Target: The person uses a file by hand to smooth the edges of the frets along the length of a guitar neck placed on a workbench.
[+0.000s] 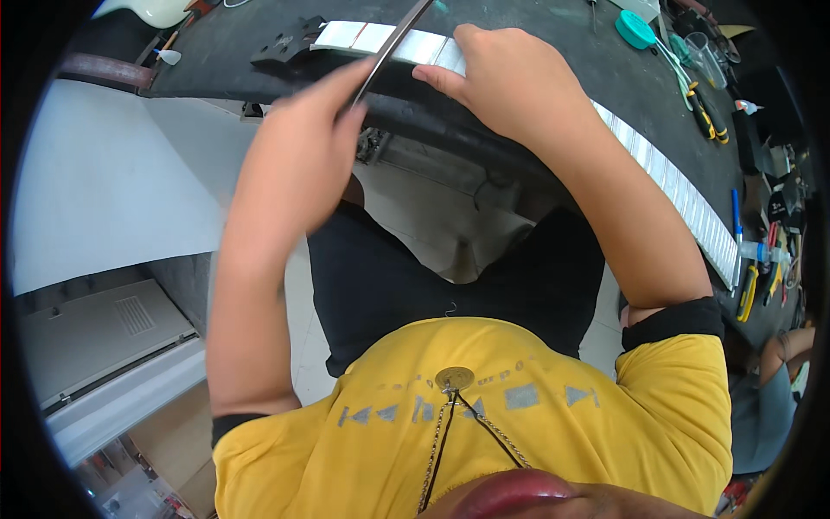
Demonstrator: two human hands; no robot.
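My left hand [303, 143], slightly blurred, is closed around a long, narrow, dark metal tool [398, 39], shaped like a flat file or blade. The tool slants up and to the right across a long silver strip [670, 180] marked with many cross lines. My right hand [519, 82] grips the strip right of the tool, thumb on the near side; its other fingers are partly hidden. The strip's left end meets a black block with holes [290, 50] at the table's near edge. From under my right forearm the strip runs on to the right.
On the dark table [259, 22], to the right, lie yellow-and-black pliers [707, 112], a teal round lid [635, 29], a blue pen [736, 208] and several tools. A white sheet [112, 182] hangs at the left. Another person's arm [782, 353] shows at the lower right.
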